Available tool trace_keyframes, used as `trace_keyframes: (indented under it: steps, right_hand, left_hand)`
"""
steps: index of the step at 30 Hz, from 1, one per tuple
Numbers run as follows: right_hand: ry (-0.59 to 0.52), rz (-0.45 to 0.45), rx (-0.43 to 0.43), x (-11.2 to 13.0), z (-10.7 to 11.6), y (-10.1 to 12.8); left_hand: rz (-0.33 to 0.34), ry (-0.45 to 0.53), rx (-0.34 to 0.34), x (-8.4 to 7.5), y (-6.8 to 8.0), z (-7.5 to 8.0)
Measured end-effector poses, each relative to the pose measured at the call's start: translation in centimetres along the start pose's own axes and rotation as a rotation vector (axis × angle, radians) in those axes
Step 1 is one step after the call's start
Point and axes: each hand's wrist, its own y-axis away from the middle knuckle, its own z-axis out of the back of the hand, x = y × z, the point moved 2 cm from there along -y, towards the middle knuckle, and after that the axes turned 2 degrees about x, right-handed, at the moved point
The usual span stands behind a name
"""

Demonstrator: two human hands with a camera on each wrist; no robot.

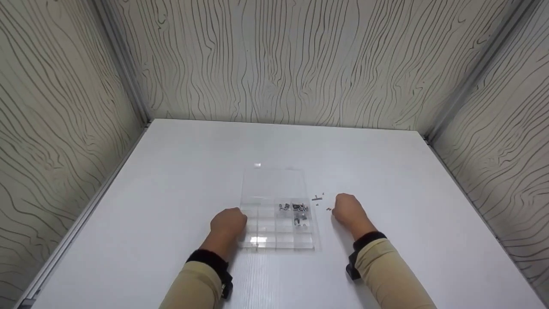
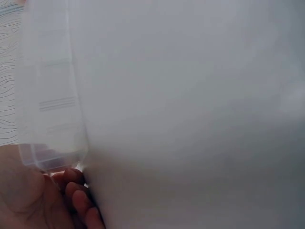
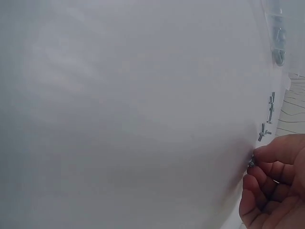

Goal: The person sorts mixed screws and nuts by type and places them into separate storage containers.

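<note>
A clear plastic compartment box (image 1: 266, 225) lies on the table with its lid (image 1: 273, 182) folded open at the back. Small metal screws (image 1: 300, 207) fill some cells at its right. My left hand (image 1: 228, 223) grips the box's left side with curled fingers, seen at the box corner in the left wrist view. To the right of the box, my right hand (image 1: 349, 212) is low over the table. In the right wrist view its thumb and finger pinch a small metal screw (image 3: 251, 162), partly hidden by the fingertips. Loose screws (image 1: 317, 198) lie between box and hand.
The white table (image 1: 193, 159) extends around the box on every side. Wood-patterned panels (image 1: 274, 64) rise behind it and at both sides, joined by grey metal posts (image 1: 120, 64).
</note>
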Motion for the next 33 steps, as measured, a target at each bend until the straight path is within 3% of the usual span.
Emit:
trace_keyframes:
  steps: [9, 13, 18, 22, 29, 33]
  right_hand:
    - [-0.035, -0.005, 0.014, 0.6, 0.5, -0.1]
    - [-0.083, 0.064, -0.037, 2.1, 1.2, -0.2]
    - [-0.120, 0.165, -0.082, 4.7, 1.4, 0.0]
    - [-0.109, 0.215, -0.071, 6.2, 1.1, 0.2]
    - [-0.074, 0.230, -0.016, 7.2, 0.4, 0.6]
    - [-0.074, 0.244, -0.015, 7.1, 0.4, 0.6]
  left_hand:
    - [0.044, 0.061, -0.007, 0.0, 0.0, 0.1]
    - [0.061, 0.098, -0.025, 0.1, 0.0, 0.1]
    - [0.041, 0.063, -0.028, 0.0, 0.0, 0.0]
    - [0.066, 0.099, -0.033, 0.1, 0.0, -0.1]
    - [-0.024, -0.087, -0.014, -0.1, 0.2, 0.0]
    - [-0.026, -0.074, -0.024, 0.0, 0.1, 0.0]
